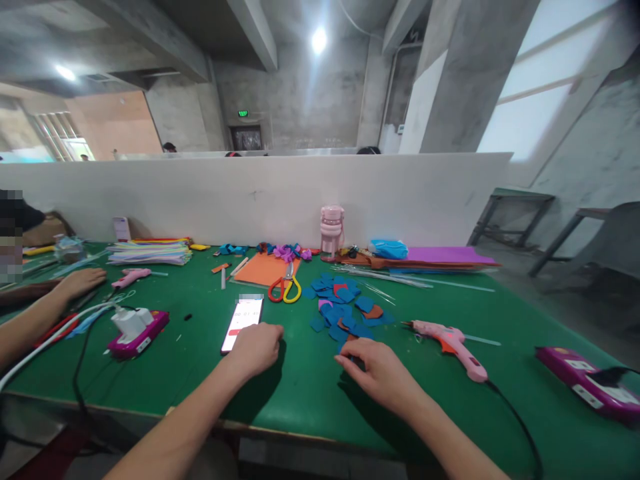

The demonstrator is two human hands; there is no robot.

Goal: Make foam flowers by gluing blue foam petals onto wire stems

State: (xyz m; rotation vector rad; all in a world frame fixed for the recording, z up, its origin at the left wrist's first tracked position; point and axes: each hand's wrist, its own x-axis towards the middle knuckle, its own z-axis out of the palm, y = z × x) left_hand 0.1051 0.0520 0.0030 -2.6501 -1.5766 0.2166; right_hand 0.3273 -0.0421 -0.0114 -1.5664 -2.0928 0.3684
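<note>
My left hand (256,348) is loosely curled, its fingers bent downward, over the lower right corner of a phone (243,323); nothing shows in it. The phone lies face up with timer digits on its screen. My right hand (383,373) has bent fingers, with a gap between thumb and forefinger. It rests at the near edge of a loose pile of small blue cut pieces (339,313), some orange and purple ones among them. Beyond the phone lie scissors (285,289) with red and yellow handles. To the right lies a pink hot glue gun (453,343).
Purple power strips sit left (137,337) and right (583,380), with cables. At the back are an orange sheet (265,268), a pink bottle (331,230), glue sticks (400,277) and stacked strips (150,253). Another person's hand (83,283) rests at left near a second glue gun (131,277).
</note>
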